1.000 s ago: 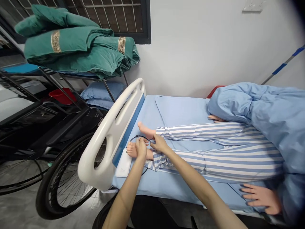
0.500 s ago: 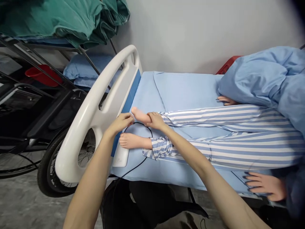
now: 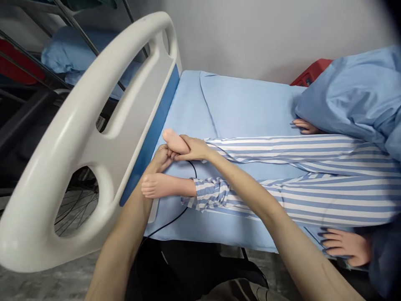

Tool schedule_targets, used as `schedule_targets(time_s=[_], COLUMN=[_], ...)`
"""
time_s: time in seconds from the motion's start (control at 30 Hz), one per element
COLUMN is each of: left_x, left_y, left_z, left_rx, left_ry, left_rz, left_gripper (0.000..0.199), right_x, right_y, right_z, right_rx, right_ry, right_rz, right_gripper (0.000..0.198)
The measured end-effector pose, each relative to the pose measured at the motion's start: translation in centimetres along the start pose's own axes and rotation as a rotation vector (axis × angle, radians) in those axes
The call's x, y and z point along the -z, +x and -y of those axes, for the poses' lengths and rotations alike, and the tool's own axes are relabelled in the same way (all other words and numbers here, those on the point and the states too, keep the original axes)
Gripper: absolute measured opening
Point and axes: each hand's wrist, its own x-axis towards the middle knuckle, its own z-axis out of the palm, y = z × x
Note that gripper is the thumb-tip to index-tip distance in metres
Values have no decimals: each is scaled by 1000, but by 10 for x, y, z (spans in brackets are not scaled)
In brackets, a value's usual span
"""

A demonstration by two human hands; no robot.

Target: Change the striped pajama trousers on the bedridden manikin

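A manikin in blue-and-white striped trousers (image 3: 300,150) lies on the bed, bare feet toward the footboard. My right hand (image 3: 194,149) is wrapped around the far foot (image 3: 176,141) near its ankle, thumb on the near side. Below that foot's toe end, my left hand (image 3: 162,156) is closed, fingers curled in close to the foot and to my right thumb; what they hold is hidden. A thin black cable (image 3: 194,168) runs from beside my hands past the near foot (image 3: 166,186). Under my left forearm, a white device (image 3: 153,210) shows only an edge.
The white footboard (image 3: 115,108) rises at the left, with a wheel and metal rack behind it. A blue sheet (image 3: 250,104) covers the mattress. Bunched blue bedding (image 3: 363,96) and a red object (image 3: 311,72) lie toward the right. The manikin's hand (image 3: 347,246) rests near the bed's front edge.
My view has moved closer to the footboard. My left hand has gone from beside the far foot to underneath it, meeting my right hand. My left forearm now covers most of the white device.
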Motion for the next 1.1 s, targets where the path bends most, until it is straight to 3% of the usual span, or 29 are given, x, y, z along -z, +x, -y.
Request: schedule_targets(time_s=[0.03,0.17,0.23,0.4,0.7,1.1], left_x=[-2,3,6,12,10,12], left_y=[-4,-18,-25,-40,-43,-45], left_z=[-2,-23,-35,-55,-58,-64], left_rx=[69,468,504,403,387,391], left_ry=[25,297,381,200,143,31], left_rz=[-116,-871,-999,-904,-1041,-985], left_gripper=[24,11,12,14,23,16], right_x=[-4,-14,-15,-14,-17,-21], right_y=[2,8,12,16,16,16], right_z=[-3,-19,-25,-29,-26,-23], right_rx=[1,-76,-117,-170,-156,-189], right_ry=[-21,-182,-245,-323,-348,-432], right_rz=[-6,-43,-17,43,6,-6], right_gripper=[61,75,82,90,85,76])
